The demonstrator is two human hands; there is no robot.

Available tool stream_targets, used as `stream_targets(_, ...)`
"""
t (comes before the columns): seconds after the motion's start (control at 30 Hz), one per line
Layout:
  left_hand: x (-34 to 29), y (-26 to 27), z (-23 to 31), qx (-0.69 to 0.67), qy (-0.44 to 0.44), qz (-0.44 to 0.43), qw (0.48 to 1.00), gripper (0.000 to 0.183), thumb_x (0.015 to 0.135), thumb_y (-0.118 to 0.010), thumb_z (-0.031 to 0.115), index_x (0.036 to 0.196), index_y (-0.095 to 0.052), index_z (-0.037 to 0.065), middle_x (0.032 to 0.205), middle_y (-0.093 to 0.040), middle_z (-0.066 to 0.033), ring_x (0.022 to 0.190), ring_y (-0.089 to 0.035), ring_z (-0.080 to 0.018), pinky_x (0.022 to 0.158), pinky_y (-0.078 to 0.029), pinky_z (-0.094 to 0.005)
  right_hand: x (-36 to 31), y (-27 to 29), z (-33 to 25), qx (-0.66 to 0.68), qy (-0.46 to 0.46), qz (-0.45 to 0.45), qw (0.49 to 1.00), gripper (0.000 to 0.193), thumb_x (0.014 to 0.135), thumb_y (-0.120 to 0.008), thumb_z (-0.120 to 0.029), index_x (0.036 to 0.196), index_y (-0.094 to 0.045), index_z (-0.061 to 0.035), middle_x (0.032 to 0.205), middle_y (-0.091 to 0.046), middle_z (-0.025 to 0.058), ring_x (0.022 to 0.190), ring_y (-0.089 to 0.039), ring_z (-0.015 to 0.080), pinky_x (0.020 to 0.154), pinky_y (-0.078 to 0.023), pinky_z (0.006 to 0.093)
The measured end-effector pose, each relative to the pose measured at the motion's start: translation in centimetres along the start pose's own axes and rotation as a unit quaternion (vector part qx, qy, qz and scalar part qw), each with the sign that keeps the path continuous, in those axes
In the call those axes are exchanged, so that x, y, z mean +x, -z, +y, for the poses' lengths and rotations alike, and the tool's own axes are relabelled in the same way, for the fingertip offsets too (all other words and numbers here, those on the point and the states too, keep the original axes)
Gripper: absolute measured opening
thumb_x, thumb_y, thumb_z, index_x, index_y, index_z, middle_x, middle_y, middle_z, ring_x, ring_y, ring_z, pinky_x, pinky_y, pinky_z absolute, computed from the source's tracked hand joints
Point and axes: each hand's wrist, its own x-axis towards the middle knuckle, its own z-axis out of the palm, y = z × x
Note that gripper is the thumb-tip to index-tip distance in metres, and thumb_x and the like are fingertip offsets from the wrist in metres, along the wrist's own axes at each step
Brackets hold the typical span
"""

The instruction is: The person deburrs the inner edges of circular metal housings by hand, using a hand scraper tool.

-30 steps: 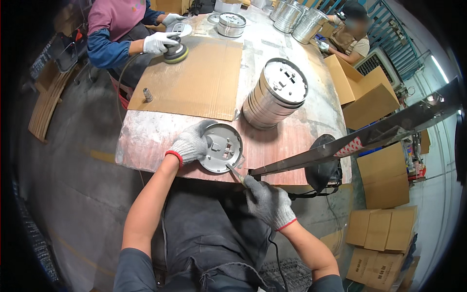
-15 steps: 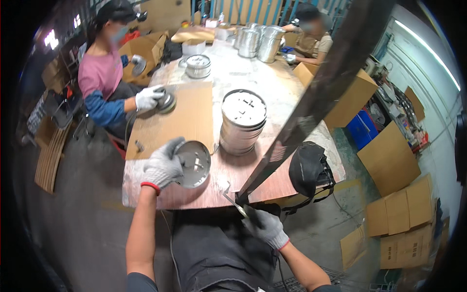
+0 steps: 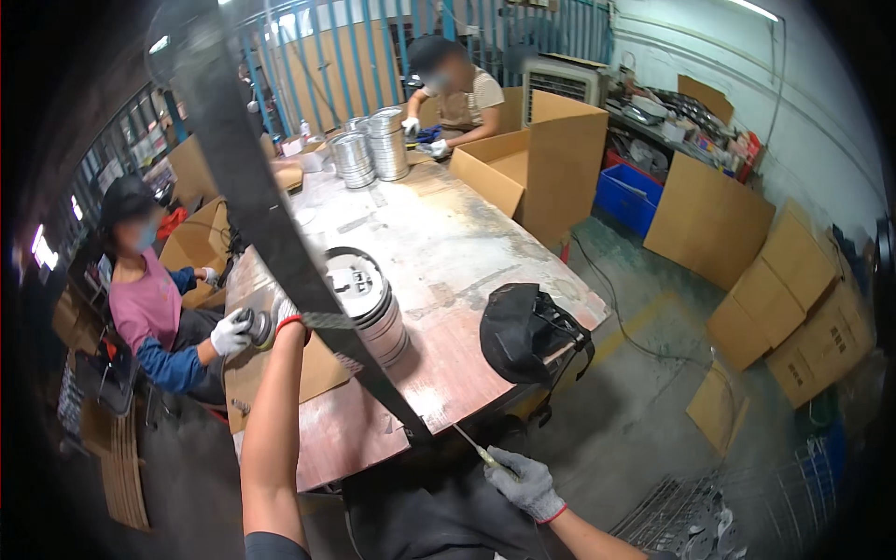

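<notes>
My left hand point(image 3: 287, 306) is reaching past the post point(image 3: 252, 201)—grip hidden; right hand point(image 3: 525, 483) is clasping a tool point(image 3: 485, 456); next motion likely requiring clearance.

Worn table point(image 3: 467, 257) with metal stacks point(image 3: 386, 329)

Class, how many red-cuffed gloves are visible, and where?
2: on the left hand, partly hidden behind the dark post, and on the right hand, gripping a slim pale-handled tool.

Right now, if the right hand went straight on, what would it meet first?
Led by its slim tool, the right hand would likely meet the table's near edge first; height is unclear, so it might clear that toward the dark post.
</notes>
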Motion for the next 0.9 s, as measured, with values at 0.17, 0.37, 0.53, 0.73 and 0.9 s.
stream_targets(0.17, -7.9, -7.5, 13.3, 0.336, 0.043, -0.019, 0.941, 0.029, 0.101, -0.052, 0.009, 0.124, -0.059, -0.007, 0.094, -0.07, -0.0097, 0.082, -0.068, -0.017, 0.07, -0.055, -0.031, -1.1, 2.3, 1.8, 0.03, -0.022, 0.028, 0.999, 0.042, 0.093, -0.071, -0.022, 0.13, -0.068, -0.0021, 0.123, -0.072, 0.0178, 0.116, -0.07, 0.0248, 0.1, -0.055, 0.0345)
stream_targets(0.37, 1.1, 9.9, -2.9, 0.494, -0.237, 0.037, 0.836, 0.04, 0.101, -0.054, 0.01, 0.138, -0.054, -0.003, 0.101, -0.071, -0.0101, 0.076, -0.064, -0.0147, 0.072, -0.054, -0.0302, 0.9, 0.4, 0.6, 0.02, 0.027, -0.046, 0.998, 0.041, 0.093, -0.071, -0.022, 0.13, -0.067, -0.0032, 0.122, -0.073, 0.0172, 0.114, -0.071, 0.0261, 0.099, -0.055, 0.0349)
stream_targets(0.53, -17.0, -1.7, 2.5, 0.278, -0.053, 0.199, 0.938, 0.025, 0.099, -0.054, 0.013, 0.116, -0.07, 0.003, 0.109, -0.074, -0.0139, 0.104, -0.07, -0.0243, 0.094, -0.052, -0.0301, 0.2, 2.5, 2.6, 0.042, -0.028, -0.006, 0.999, 0.046, 0.091, -0.074, -0.027, 0.131, -0.067, -0.0051, 0.124, -0.072, 0.0177, 0.117, -0.069, 0.0271, 0.102, -0.054, 0.0357)
stream_targets(0.73, -30.6, -0.7, -2.3, 0.19, 0.025, 0.117, 0.974, 0.026, 0.088, -0.061, -0.002, 0.108, -0.075, 0.006, 0.091, -0.075, -0.0065, 0.09, -0.071, -0.0151, 0.085, -0.056, -0.0299, 2.5, 0.8, 1.5, -0.033, 0.057, 0.028, 0.997, 0.064, 0.087, -0.079, -0.031, 0.139, -0.058, 0.0012, 0.114, -0.073, 0.0146, 0.11, -0.068, 0.025, 0.097, -0.052, 0.0324)
stream_targets(0.9, -32.2, -2.1, 0.6, 0.381, -0.046, -0.054, 0.922, 0.025, 0.077, -0.058, 0.003, 0.095, -0.075, 0.0, 0.084, -0.075, -0.0169, 0.08, -0.074, -0.0311, 0.08, -0.059, -0.0394, 9.5, -0.5, -2.1, 0.27, -0.138, -0.041, 0.952, 0.03, 0.083, -0.075, -0.016, 0.105, -0.067, 0.0015, 0.082, -0.062, 0.0021, 0.06, -0.055, 0.01, 0.057, -0.046, 0.0257)
